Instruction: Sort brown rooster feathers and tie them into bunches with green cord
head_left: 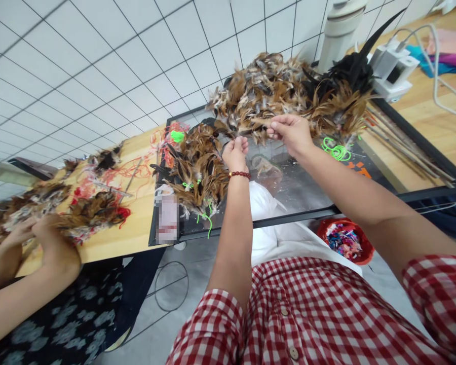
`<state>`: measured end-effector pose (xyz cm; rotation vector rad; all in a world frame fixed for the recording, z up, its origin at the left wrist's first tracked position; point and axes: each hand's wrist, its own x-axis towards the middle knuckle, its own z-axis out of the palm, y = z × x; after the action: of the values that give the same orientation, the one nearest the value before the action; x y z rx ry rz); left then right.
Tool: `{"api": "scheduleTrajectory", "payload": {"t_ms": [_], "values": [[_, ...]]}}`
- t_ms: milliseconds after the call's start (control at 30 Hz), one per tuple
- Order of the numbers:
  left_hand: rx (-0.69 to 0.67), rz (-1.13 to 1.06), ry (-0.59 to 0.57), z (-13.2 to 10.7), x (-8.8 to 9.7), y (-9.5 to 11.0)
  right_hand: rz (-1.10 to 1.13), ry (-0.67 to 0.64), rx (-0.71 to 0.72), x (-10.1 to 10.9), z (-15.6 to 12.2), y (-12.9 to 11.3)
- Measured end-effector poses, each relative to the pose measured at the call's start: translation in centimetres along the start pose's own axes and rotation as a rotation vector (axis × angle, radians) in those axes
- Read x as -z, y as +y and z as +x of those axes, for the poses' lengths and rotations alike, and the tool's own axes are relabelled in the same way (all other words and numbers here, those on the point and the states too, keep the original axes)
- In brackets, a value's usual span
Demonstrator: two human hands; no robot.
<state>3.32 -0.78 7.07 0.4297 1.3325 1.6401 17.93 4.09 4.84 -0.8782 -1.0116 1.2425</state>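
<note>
My left hand (235,152), with a red bead bracelet on the wrist, is closed in a fist over the glass tabletop (307,187), gripping something small I cannot make out. My right hand (291,133) pinches the stems of brown feathers at the edge of a big heap of brown and black feathers (289,91). A smaller bundle of brown feathers (199,167) tied with green string lies just left of my left hand.
A co-worker's hands (41,238) work on feathers and red thread on the wooden table (137,223) at left. Green string coils (336,150), thin sticks (406,147), a white device (393,68) and a red bowl of scraps (345,241) lie at right.
</note>
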Motion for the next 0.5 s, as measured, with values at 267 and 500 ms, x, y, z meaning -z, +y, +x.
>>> {"api": "scheduleTrajectory", "payload": {"t_ms": [267,500], "values": [[0.136,-0.033,-0.146,-1.2,-0.5,-1.0,-0.067,0.018,0.070,-0.4,-0.3,1.0],[0.269,-0.182,-0.224,-2.3,-1.4,-1.8,-0.217,-0.071,0.191,-1.5,-1.9,1.6]]}}
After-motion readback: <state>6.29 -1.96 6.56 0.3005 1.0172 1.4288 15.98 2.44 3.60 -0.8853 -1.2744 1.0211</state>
